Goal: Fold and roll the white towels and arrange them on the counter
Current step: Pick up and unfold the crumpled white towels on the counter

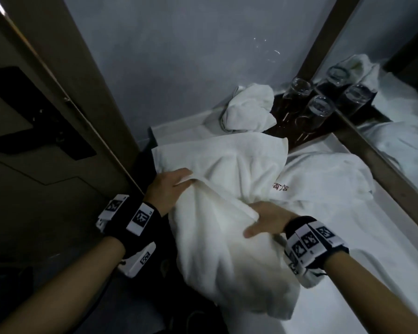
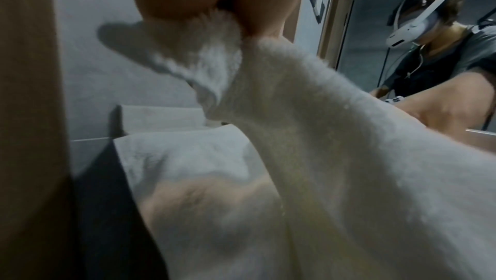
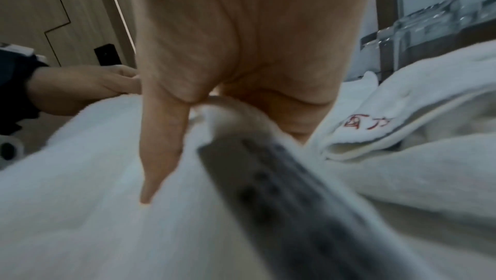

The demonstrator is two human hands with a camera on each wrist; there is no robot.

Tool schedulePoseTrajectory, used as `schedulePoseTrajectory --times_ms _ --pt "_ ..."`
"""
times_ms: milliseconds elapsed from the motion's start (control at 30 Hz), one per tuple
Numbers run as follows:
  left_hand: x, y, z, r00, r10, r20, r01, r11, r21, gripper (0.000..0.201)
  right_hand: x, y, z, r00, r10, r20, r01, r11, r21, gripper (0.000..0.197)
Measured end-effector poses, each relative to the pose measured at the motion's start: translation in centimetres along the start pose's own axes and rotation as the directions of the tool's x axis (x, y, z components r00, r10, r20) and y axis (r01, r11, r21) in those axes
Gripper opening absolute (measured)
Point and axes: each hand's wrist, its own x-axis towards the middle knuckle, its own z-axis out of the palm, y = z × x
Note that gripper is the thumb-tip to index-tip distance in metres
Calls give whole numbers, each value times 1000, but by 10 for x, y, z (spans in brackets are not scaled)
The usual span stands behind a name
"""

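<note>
A large white towel [image 1: 227, 237] hangs over the counter's near-left corner, bunched between my hands. My left hand [image 1: 171, 186] pinches its upper edge, and the left wrist view shows that edge [image 2: 214, 55] caught between thumb and fingers. My right hand [image 1: 263, 220] grips a fold lower down, thumb on top and fingers tucked under the cloth [image 3: 268, 119]. Another white towel [image 1: 323, 179] with red embroidered characters [image 1: 279, 187] lies flat on the counter to the right. A crumpled small towel [image 1: 249, 109] sits at the back.
The white counter [image 1: 372, 249] runs along a mirror [image 1: 401, 112] on the right. Two upturned glasses [image 1: 309, 107] stand on a dark tray at the back by the mirror. A wooden door [image 1: 46, 116] stands to the left, and a grey wall behind.
</note>
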Motion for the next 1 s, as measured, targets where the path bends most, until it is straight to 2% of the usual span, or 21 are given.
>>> schedulePoseTrajectory --times_ms 133,233,267,300,333,367,433,467,567,633,700,767,800,833,900,1000 --pt "-21 -18 -22 997 -57 -51 57 998 3 29 -15 13 -4 989 142 -39 -145 986 -87 29" --pt "-42 -23 -34 988 -63 -141 45 991 -126 21 -26 23 -10 987 160 -23 -161 971 -177 21" --pt "-49 -24 -38 986 -73 -152 44 981 -189 21 -29 26 -13 985 168 -45 -174 966 -191 25" --pt "-56 -26 -43 987 -85 -136 51 970 -237 23 -32 30 -17 979 185 -89 -199 963 -184 39" --pt "-63 -28 -48 992 -91 -91 65 965 -255 25 -35 34 -21 969 196 -151 -218 964 -150 47" --pt "-69 -31 -53 996 -86 -24 77 965 -250 27 -38 37 -24 956 194 -222 -214 974 -69 42" --pt "-79 -33 -64 988 -88 128 114 970 -215 28 -46 38 -29 925 183 -333 -119 972 203 17" --pt "-82 -31 -70 976 -102 190 138 973 -187 29 -48 39 -31 909 174 -378 -54 950 308 20" --pt "-83 -23 -88 956 -83 281 90 996 -11 31 -48 31 -36 853 122 -508 73 935 348 23" --pt "-75 -9 -101 975 -30 221 32 999 -8 18 -41 20 -42 801 79 -593 143 937 318 28" --pt "-60 8 -111 996 16 90 -11 998 -58 10 -34 10 -51 744 80 -664 213 913 348 31" --pt "-36 25 -117 999 49 9 -48 996 -81 15 -26 2 -62 685 124 -718 288 858 424 18" --pt "-23 33 -117 998 59 -6 -59 995 -79 18 -23 -1 -69 673 156 -723 312 826 469 16" --pt "-9 41 -116 998 61 -12 -61 996 -67 20 -19 -2 -77 667 185 -721 329 795 509 21" --pt "19 52 -112 999 40 -29 -41 999 -24 22 -9 1 -90 658 247 -711 323 761 563 31" --pt "60 55 -102 999 2 -37 0 999 53 21 9 11 -104 615 309 -725 248 797 550 30"
